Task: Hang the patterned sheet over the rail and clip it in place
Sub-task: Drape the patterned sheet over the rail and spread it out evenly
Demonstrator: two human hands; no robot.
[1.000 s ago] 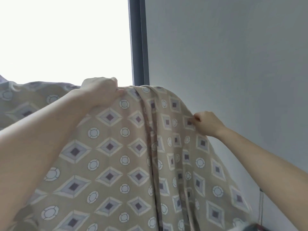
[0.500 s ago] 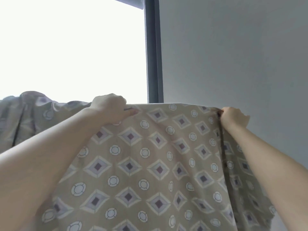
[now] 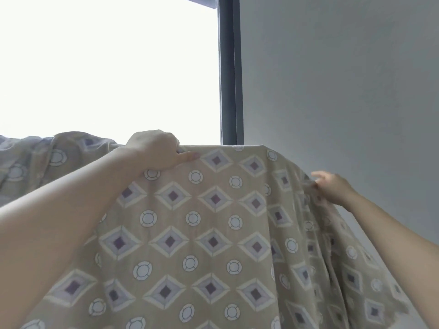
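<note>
The patterned sheet [image 3: 202, 233], beige with purple diamonds and white rings, is draped over a hidden rail and fills the lower view. Its top fold runs level across the middle. My left hand [image 3: 155, 151] is closed on that top fold, thumb pressed on the cloth. My right hand [image 3: 332, 187] pinches the sheet's right edge lower down, where the cloth falls in folds, with the other fingers spread. The rail itself is covered and no clip shows.
A bright window [image 3: 107, 67] fills the upper left, bounded by a dark vertical frame [image 3: 230, 79]. A plain grey wall [image 3: 344, 79] stands to the right. More of the sheet is bunched at far left [image 3: 28, 162].
My right hand has dropped from the top fold to a lower spot on the right edge. The left hand keeps its hold on the top.
</note>
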